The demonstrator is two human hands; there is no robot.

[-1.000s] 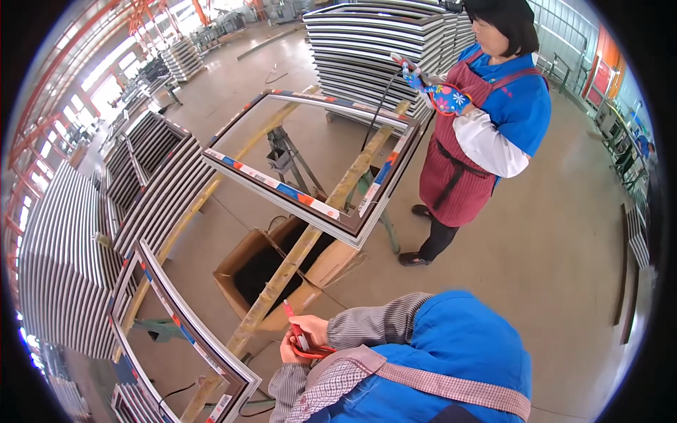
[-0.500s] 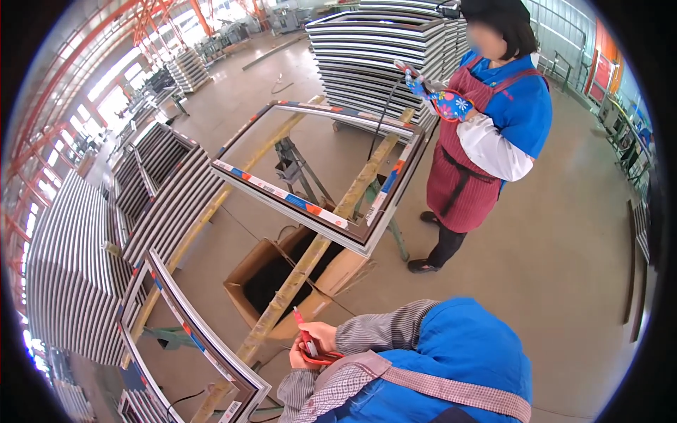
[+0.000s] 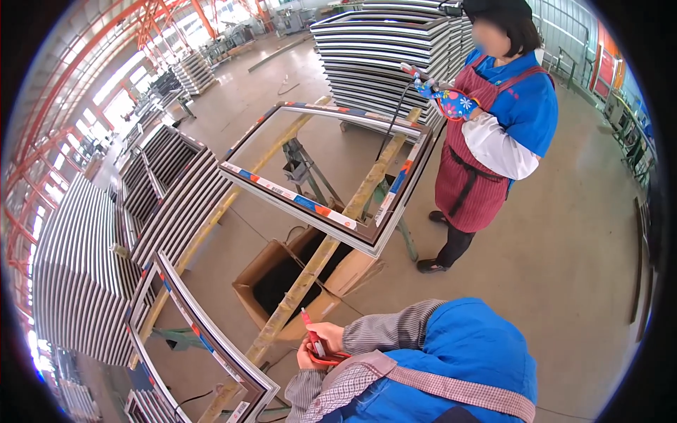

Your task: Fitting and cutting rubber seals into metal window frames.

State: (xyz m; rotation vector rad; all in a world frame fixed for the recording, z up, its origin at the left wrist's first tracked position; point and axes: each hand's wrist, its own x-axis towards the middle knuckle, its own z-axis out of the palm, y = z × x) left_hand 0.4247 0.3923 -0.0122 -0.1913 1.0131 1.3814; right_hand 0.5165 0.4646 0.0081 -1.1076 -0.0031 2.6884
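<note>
Close to my body, both my hands are drawn together around a red hand tool (image 3: 307, 321). Its slim red end sticks up past the fingers, and a pale part and a curved red part show lower down; its exact kind is unclear. My right hand (image 3: 328, 336) is closed on it from the right. Fingers of my left hand (image 3: 307, 357) wrap its lower part, partly hidden. Left of my hands lies a rectangular frame (image 3: 211, 331) with a dark face and white edge, bearing coloured tape. A similar taped frame (image 3: 370, 243) rests farther ahead on wooden rails.
Under the yellowish wooden rail (image 3: 300, 292) stands an open cardboard box (image 3: 255, 255) with dark contents. A co-worker in a red apron (image 3: 462, 190) stands at the right, holding a tool with a cable. Stacked frames rise at the left (image 3: 81, 275) and back (image 3: 384, 67).
The whole view has shifted slightly, so things appear a little farther right. My hands keep the same closed hold on the red tool.
</note>
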